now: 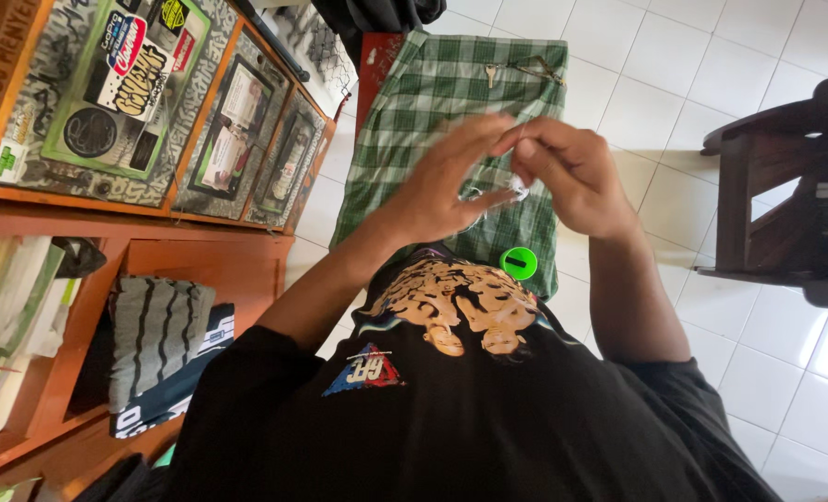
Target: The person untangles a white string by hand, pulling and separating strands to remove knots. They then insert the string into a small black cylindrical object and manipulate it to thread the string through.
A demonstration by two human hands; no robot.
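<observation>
I look down my own black printed shirt point(451, 409) at a green plaid cloth point(432, 102) over my lap. Both hands meet above it. My left hand point(442, 186) has its fingers stretched up, and its thumb presses a small shiny metal piece point(516, 191). My right hand point(576, 177) curls in from the right and pinches the same piece with its fingertips. A round green disc with a black slot point(518, 262) sits just below the hands on the cloth. A small key point(492, 73) and a thin metal item point(535, 67) lie on the far end of the cloth.
A wooden cabinet point(23, 218) with sticker-covered doors point(116, 84) stands at the left. Its shelves hold folded striped clothes point(158, 325) and books point(9, 297). A dark wooden chair point(786, 195) stands at the right on the white tiled floor point(693, 74).
</observation>
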